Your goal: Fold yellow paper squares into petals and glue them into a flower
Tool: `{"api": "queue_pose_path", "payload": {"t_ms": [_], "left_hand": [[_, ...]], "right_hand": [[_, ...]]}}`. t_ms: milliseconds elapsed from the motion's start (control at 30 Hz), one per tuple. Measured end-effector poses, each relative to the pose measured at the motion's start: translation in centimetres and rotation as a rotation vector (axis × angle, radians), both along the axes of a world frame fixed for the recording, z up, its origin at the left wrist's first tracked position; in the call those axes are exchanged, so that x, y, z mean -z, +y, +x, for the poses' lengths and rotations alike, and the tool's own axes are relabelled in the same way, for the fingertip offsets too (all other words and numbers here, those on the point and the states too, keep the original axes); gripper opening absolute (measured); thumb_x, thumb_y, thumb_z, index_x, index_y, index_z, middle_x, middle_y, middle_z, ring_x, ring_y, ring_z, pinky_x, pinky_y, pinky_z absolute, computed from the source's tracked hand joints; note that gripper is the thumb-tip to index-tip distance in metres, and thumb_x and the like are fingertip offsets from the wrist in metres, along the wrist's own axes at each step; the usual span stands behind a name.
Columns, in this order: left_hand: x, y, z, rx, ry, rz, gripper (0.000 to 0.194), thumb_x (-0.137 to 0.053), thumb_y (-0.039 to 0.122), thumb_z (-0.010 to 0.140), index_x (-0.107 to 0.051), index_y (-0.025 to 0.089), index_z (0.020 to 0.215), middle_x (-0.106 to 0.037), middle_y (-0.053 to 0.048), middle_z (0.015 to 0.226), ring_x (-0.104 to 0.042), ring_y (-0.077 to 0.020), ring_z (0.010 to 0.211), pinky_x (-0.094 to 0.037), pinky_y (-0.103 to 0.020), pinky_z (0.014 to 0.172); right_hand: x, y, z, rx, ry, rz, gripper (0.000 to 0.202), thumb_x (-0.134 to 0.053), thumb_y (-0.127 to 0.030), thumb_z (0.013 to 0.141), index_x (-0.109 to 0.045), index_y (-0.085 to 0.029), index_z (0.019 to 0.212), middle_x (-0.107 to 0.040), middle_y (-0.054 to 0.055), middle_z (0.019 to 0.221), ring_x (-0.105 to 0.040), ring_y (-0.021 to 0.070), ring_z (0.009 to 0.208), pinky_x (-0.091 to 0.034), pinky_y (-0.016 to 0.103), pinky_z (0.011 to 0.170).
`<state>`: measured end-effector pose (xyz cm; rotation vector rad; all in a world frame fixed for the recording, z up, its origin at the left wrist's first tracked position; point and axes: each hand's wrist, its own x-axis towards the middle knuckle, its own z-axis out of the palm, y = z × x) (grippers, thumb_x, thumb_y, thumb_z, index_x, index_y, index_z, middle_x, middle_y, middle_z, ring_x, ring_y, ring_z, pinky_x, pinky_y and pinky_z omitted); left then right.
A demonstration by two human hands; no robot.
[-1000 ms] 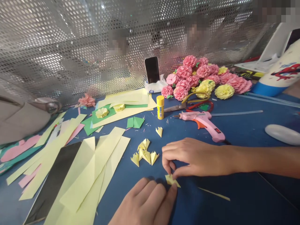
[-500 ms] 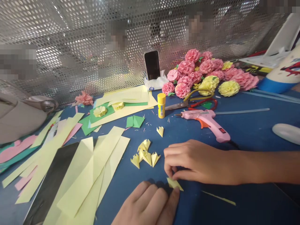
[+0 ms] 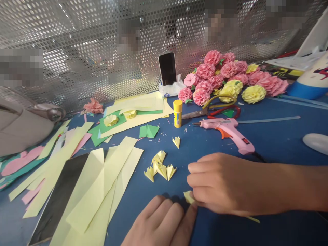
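Perforated metal sheeting (image 3: 94, 75) stands behind a blue tabletop (image 3: 276, 143) spread with paper. At the near centre, a small yellow paper piece (image 3: 188, 196) lies on the tabletop between two bare hands. The left hand (image 3: 159, 222), fingers curled, sets one digit at its near edge; whether anything is pinched there, I cannot tell. The right hand (image 3: 219, 184), curled and narrow, covers its right end with fingertips hidden, so its grip cannot be judged either. Key relation: the piece lies just beyond the left hand's tip and directly left of the right hand, neither clearly nearer. Its long axis cannot be read, one end being covered. Beyond, to the left: a cluster of folded yellow pieces (image 3: 161, 170), with a single folded piece (image 3: 176, 142) apart. Farther left, pale yellow strips (image 3: 99, 193) overlap. Farther back, left to right: upright glue stick (image 3: 177, 114), scissors (image 3: 196, 113), pink glue gun (image 3: 235, 135). Rearmost: a propped phone (image 3: 167, 70) and, to its right, heaped paper flowers (image 3: 206, 70), pink and yellow.
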<state>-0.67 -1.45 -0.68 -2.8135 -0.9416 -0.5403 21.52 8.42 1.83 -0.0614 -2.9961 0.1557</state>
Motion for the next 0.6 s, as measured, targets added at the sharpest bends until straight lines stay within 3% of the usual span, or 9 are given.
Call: {"api": "queue_pose_path", "payload": {"t_ms": [133, 233, 333, 433, 600], "left_hand": [[0.0, -0.1, 0.1, 0.016, -0.017, -0.025, 0.034, -0.036, 0.007, 0.103, -0.069, 0.006, 0.110, -0.059, -0.002, 0.068, -0.056, -0.0147, 0.055, -0.050, -0.028, 0.052], [0.0, -0.1, 0.2, 0.010, -0.036, -0.010, 0.032, -0.038, 0.007, 0.103, -0.070, 0.007, 0.108, -0.059, -0.001, 0.067, -0.055, -0.0150, 0.054, -0.049, -0.028, 0.051], [0.0, -0.1, 0.4, -0.012, -0.053, 0.014, 0.029, -0.041, 0.008, 0.102, -0.070, 0.008, 0.106, -0.058, -0.001, 0.065, -0.054, -0.0150, 0.053, -0.049, -0.028, 0.050], [-0.1, 0.0, 0.6, -0.021, -0.053, 0.028, 0.029, -0.041, 0.009, 0.103, -0.070, 0.008, 0.106, -0.058, -0.001, 0.065, -0.054, -0.0152, 0.053, -0.049, -0.028, 0.049], [0.0, -0.2, 0.5, -0.016, -0.066, 0.027, 0.028, -0.042, 0.008, 0.102, -0.070, 0.008, 0.107, -0.058, 0.000, 0.065, -0.054, -0.0152, 0.053, -0.049, -0.028, 0.049]], "right_hand": [[-1.0, -0.4, 0.3, 0.029, -0.064, -0.048, 0.014, -0.068, -0.015, 0.082, -0.056, -0.018, 0.075, -0.058, 0.001, 0.076, -0.044, 0.0182, 0.070, -0.028, 0.034, 0.059], [-0.6, 0.0, 0.0, 0.197, -0.031, -0.389, 0.022, -0.055, -0.016, 0.097, -0.060, -0.019, 0.075, -0.060, -0.001, 0.074, -0.050, 0.0149, 0.070, -0.035, 0.030, 0.066], [0.5, 0.6, -0.5, 0.327, 0.042, -0.635, 0.019, -0.055, -0.020, 0.100, -0.065, -0.020, 0.084, -0.065, -0.003, 0.083, -0.057, 0.0124, 0.081, -0.039, 0.026, 0.077], [1.4, 0.5, -0.9, 0.367, 0.068, -0.681, 0.008, -0.065, -0.024, 0.095, -0.065, -0.022, 0.087, -0.064, -0.005, 0.085, -0.057, 0.0121, 0.085, -0.037, 0.024, 0.075], [1.6, 0.2, -1.0, 0.383, 0.074, -0.713, 0.009, -0.072, -0.021, 0.089, -0.065, -0.022, 0.086, -0.062, -0.006, 0.082, -0.056, 0.0109, 0.083, -0.036, 0.023, 0.074]]}}
